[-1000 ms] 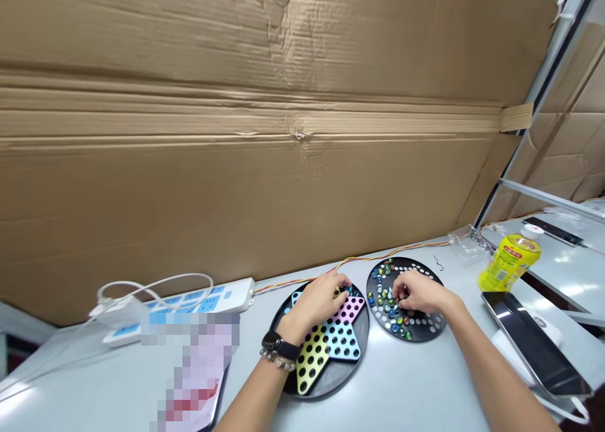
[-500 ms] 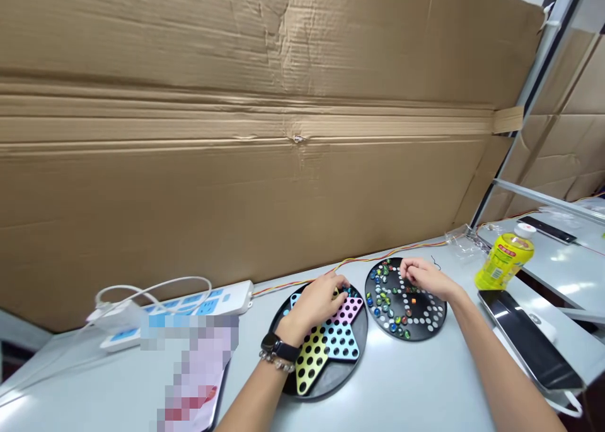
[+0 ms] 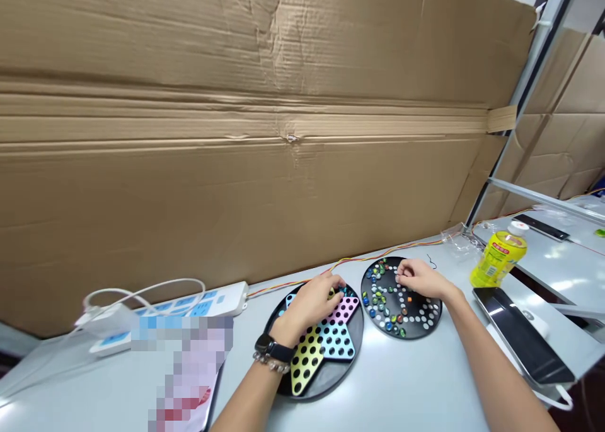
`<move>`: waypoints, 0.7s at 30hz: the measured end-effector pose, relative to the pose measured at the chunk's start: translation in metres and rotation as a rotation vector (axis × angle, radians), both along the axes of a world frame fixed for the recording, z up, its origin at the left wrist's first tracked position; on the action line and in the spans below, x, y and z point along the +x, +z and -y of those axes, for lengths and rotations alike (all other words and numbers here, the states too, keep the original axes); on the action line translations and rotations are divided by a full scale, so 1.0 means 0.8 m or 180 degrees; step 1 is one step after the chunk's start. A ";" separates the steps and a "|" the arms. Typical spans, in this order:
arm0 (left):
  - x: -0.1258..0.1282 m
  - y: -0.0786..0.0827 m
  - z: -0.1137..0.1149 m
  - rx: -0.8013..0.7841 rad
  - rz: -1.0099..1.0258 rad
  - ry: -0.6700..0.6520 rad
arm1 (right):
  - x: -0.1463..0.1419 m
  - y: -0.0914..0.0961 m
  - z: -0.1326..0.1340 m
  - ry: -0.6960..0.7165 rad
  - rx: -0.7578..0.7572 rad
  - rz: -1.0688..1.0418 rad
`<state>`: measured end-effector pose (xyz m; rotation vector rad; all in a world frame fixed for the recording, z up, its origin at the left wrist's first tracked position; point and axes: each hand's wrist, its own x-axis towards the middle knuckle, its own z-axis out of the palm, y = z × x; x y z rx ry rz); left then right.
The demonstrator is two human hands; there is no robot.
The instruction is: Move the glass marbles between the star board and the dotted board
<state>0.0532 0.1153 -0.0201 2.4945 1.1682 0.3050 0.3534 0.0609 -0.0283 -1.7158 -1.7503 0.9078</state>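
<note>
A round black board with a star of pastel panels and dark holes [image 3: 339,342] lies on the table; this is a Chinese checkers board. Over its far part rests my left hand [image 3: 316,303], a dark watch and a beaded bracelet at the wrist. Its thumb and fingers curve apart near some marbles by the rim. To the right is a second round black board [image 3: 418,332], marked with pale dots and bearing many glass marbles [image 3: 380,296]. My right hand [image 3: 418,277] is above its far side, fingertips pinched together; whatever they may hold is hidden.
A white power strip [image 3: 222,299] with cables and a blurred flat item [image 3: 193,375] are on the left. Yellow drink bottle [image 3: 499,255] and black phone [image 3: 522,334] stand and lie at right. Tall cardboard [image 3: 236,198] walls off the back; thin coloured wires [image 3: 350,260] run along it.
My right hand's fingers have turned from a loose curl into a pinch, low over the marble board. My left hand stays on the star board. The whole view has shifted slightly.
</note>
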 end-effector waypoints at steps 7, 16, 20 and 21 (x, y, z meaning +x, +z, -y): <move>0.031 0.011 0.027 0.0126 0.0483 -0.0283 | -0.013 0.024 0.002 -0.0145 -0.0294 -0.3596; 0.132 -0.002 0.098 0.0441 -0.0057 -0.0632 | -0.009 0.003 -0.017 -0.0657 -0.0816 -0.4682; 0.145 -0.012 0.100 0.0440 -0.0155 -0.0575 | -0.013 0.002 -0.018 -0.0690 -0.0813 -0.4691; 0.145 -0.013 0.100 0.0422 -0.0147 -0.0571 | -0.015 0.002 -0.018 -0.0689 -0.0804 -0.4682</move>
